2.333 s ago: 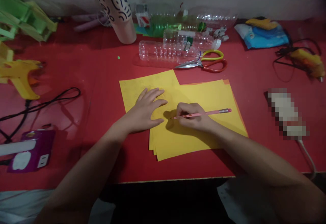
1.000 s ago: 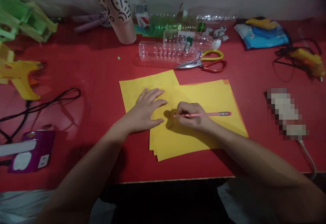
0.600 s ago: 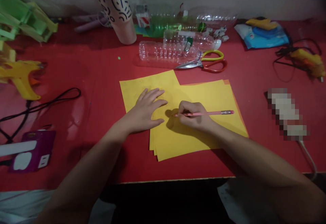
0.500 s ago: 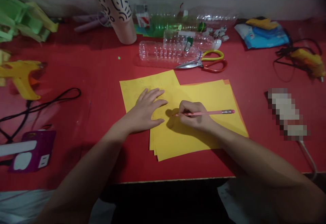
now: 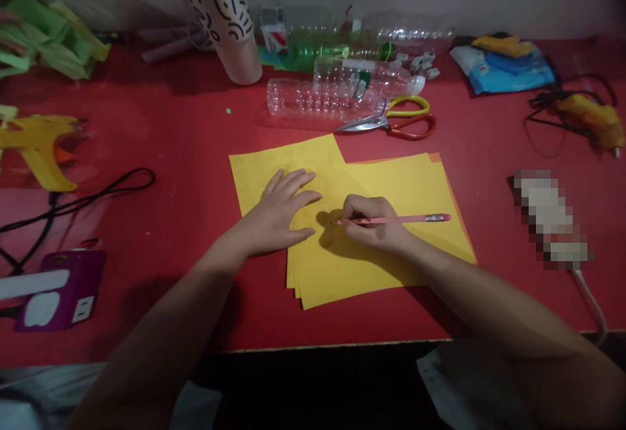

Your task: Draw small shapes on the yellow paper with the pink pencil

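Note:
Several overlapping sheets of yellow paper [image 5: 352, 273] lie on the red table, with an orange edge showing at their right. My left hand [image 5: 280, 215] rests flat with fingers spread on the left part of the paper. Faint marks show on the sheet near its fingers. Over the middle of the sheets, my right hand [image 5: 374, 221] grips a pink pencil [image 5: 413, 219] in a writing hold. The pencil's tip points left toward the paper, and its eraser end points right. Whether the tip touches the paper is hard to tell because of the shadow there.
Scissors [image 5: 391, 123] and clear plastic bottles [image 5: 317, 98] lie behind the paper, with a tall tumbler [image 5: 242, 51] beside them. A yellow glue gun [image 5: 42, 143] and purple box [image 5: 63, 286] are at left. At right are another glue gun [image 5: 591, 120] and a blue packet [image 5: 513, 71].
My right hand and the pencil have shifted very slightly left and down. The left hand and the paper look the same.

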Demonstrator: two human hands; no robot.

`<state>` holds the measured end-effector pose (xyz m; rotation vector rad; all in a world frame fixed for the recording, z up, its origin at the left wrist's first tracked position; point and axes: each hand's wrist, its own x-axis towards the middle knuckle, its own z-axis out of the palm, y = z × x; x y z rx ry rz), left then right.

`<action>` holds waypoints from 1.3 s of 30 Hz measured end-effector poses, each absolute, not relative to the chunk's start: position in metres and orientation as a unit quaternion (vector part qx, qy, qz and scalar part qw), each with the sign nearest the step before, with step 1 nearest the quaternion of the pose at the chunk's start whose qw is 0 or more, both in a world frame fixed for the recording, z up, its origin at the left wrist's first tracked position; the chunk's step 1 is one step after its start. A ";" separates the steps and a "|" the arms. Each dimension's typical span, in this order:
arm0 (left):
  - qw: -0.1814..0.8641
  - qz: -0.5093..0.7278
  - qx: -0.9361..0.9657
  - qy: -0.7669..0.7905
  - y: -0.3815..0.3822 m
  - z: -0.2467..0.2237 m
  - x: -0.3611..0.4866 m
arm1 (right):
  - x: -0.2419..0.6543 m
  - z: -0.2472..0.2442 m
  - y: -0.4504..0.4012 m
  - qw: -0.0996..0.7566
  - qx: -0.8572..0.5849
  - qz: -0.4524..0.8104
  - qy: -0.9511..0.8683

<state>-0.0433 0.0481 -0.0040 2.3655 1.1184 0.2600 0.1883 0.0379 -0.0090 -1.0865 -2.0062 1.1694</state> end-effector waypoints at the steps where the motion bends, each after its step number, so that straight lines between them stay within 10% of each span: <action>1: 0.253 0.095 0.870 0.412 0.048 -0.004 -0.043 | 0.188 -0.010 0.038 0.285 -0.404 0.434 -0.753; 32: 0.241 0.106 0.875 0.406 0.048 -0.007 -0.044 | 0.186 -0.007 0.035 0.239 -0.364 0.448 -0.781; 39: 0.239 0.097 0.877 0.405 0.048 -0.005 -0.044 | 0.185 -0.011 0.039 0.401 -0.431 0.426 -0.687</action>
